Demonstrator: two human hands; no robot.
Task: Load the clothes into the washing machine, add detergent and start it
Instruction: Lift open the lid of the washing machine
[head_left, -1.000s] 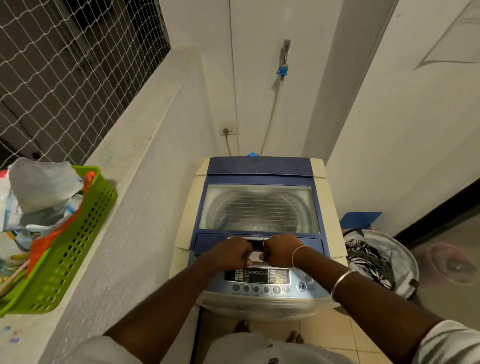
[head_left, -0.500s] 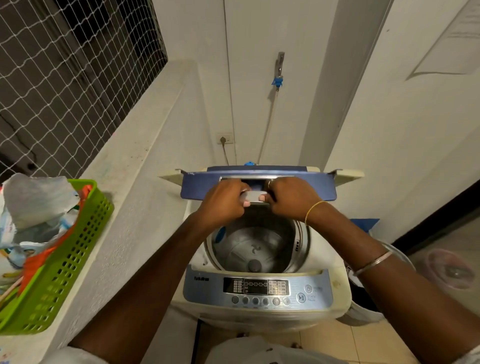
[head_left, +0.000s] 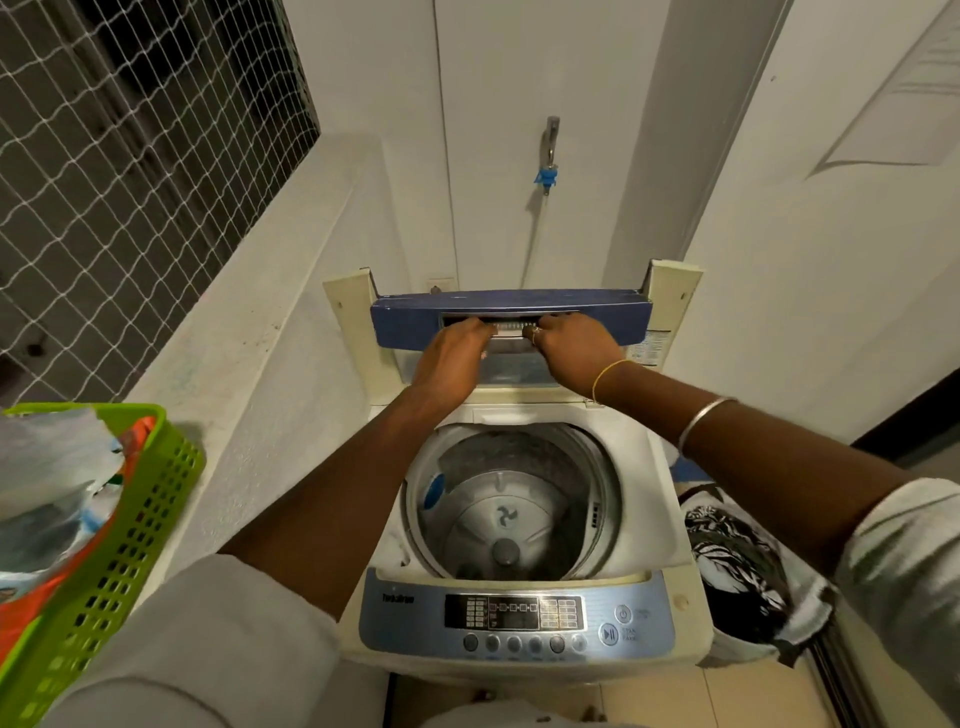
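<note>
Left hand (head_left: 456, 356), right hand (head_left: 571, 343) both grip lid (head_left: 415, 327) handle, lid folded upright at back. Drum (head_left: 511, 512) open, bare. Opening step about done. Next: release, grab clothes (head_left: 737, 561) beside washing machine (head_left: 405, 618).

Both arms stretched forward. My left hand (head_left: 451, 358) and right hand (head_left: 574, 345) side by side, fingers curled over the lid (head_left: 410, 327) edge.

Fingertips of the left hand (head_left: 452, 358) and right hand (head_left: 571, 345) are hidden inside the lid (head_left: 415, 327) handle recess. Green basket (head_left: 130, 545) cut by the left edge. Control panel (head_left: 514, 613) lettering illegible. Patterned cloth (head_left: 737, 561), perhaps in a tub, partly behind the right forearm.
</note>
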